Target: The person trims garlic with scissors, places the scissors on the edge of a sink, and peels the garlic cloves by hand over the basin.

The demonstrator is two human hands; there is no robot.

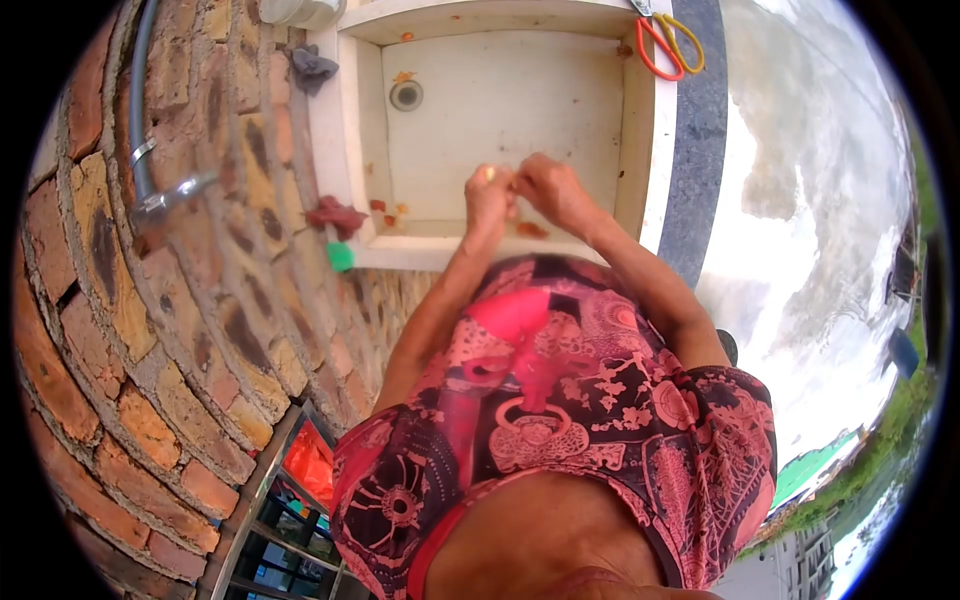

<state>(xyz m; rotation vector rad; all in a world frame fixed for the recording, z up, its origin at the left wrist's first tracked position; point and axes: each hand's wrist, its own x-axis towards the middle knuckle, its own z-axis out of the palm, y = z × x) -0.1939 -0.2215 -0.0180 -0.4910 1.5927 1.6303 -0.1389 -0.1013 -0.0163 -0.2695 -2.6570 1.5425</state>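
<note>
Both hands are close together over the near part of a white sink basin point(500, 110). My left hand point(488, 203) is closed, and a small pale yellowish thing point(490, 174) shows at its fingers. Touching or almost touching it is my right hand point(552, 190), also closed, with its fingertips pinched toward the left one. What lies between the fingers is too small and blurred to name. Reddish-brown scraps point(531, 230) lie in the basin below the hands, and more bits point(390, 220) are at its near left corner. A round drain point(406, 95) is at the far left.
Scissors with red and yellow handles point(662, 55) rest on the sink's far right rim. Along the left rim are a dark cloth point(313, 68), a reddish cloth point(337, 216) and a green piece point(340, 257). A metal tap point(172, 199) juts from the brick wall point(200, 330).
</note>
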